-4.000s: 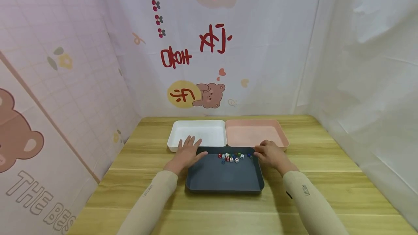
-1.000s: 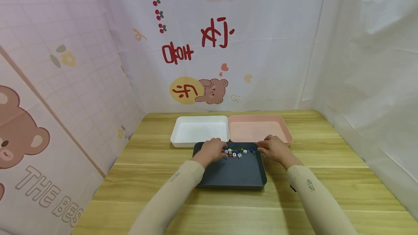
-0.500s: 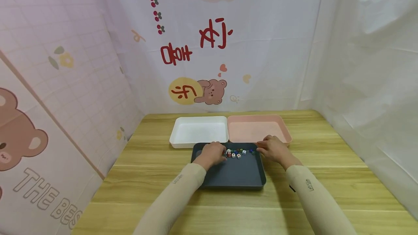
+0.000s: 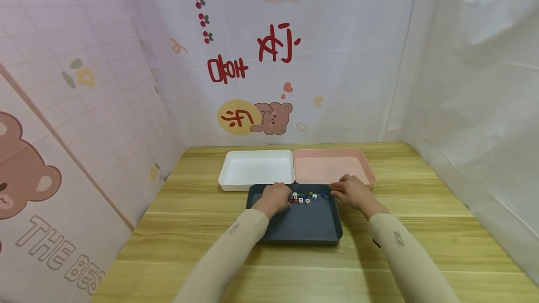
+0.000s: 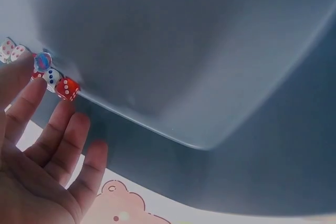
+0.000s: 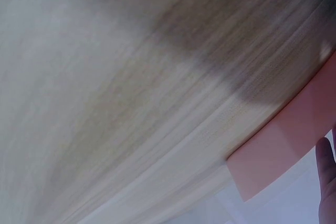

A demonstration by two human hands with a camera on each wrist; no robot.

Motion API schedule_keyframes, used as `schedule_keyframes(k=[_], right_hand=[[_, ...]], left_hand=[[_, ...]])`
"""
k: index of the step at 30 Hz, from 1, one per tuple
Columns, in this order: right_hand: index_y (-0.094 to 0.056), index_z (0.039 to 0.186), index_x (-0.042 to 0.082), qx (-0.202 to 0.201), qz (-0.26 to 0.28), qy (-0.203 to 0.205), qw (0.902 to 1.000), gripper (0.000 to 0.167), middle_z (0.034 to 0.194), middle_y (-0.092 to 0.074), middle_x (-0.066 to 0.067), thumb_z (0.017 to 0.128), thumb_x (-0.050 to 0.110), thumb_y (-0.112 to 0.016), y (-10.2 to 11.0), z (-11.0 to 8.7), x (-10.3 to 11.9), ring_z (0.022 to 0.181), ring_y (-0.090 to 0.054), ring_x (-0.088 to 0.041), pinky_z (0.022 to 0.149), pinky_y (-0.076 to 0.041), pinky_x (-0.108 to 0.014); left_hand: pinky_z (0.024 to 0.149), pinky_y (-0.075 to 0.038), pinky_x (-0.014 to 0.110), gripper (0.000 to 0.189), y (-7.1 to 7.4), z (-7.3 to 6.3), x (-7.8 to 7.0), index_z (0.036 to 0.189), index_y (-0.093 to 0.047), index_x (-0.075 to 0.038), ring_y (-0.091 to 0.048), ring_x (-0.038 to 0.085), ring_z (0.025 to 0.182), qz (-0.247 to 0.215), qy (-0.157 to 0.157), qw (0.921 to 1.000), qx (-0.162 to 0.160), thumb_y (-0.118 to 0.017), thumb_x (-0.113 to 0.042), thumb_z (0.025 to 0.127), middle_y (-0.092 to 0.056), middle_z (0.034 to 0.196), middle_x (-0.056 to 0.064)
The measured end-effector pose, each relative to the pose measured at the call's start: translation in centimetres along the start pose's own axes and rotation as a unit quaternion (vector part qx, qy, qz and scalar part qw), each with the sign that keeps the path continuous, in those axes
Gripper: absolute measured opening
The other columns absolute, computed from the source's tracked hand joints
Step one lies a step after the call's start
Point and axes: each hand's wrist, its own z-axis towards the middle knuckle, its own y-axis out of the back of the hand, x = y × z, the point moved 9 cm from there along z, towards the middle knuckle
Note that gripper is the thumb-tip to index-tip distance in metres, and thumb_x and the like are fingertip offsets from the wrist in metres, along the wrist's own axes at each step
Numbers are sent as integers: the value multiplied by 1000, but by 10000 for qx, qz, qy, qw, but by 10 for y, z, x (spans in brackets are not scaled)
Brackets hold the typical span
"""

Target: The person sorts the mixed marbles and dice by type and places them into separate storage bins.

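Note:
A dark grey tray lies on the table, with several dice and small glass marbles along its far side. My left hand reaches into it at the left end of this row. In the left wrist view, its fingers touch or nearly touch a red die, and the thumb is beside a clear marble with a blue and pink swirl. My right hand holds the tray's far right corner at the rim; in the right wrist view only part of that hand shows.
Behind the dark tray, a white tray and a pink tray stand side by side with nothing visible in them. All stand on a wooden table, with printed cloth hanging behind and at both sides.
My left hand has moved from the tray's left rim in over the tray to the dice and marbles, and now hides the leftmost ones. The right hand stays at the corner.

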Motion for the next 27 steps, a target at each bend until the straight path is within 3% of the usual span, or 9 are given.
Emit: schedule_keyframes(k=[9,27], right_hand=[[-73,118,3,8,53,3,10000,31,106,-62,-19,97,25,-66,-1,-1,-1,98,-58,-39,87,-48,-53],[-72,117,1,-151,-7,218,9996,31,105,-63,-20,96,24,-66,0,-6,1,97,-58,-40,89,-46,-54]], left_hand=[[82,-52,40,18,-4,3,-4,103,-78,-22,-61,17,90,231,12,9997,12,-78,-32,88,-66,92,-3],[74,-53,36,11,-10,2,-6,97,-79,-21,-57,16,85,31,82,10000,-32,-78,-28,88,-59,91,-1]])
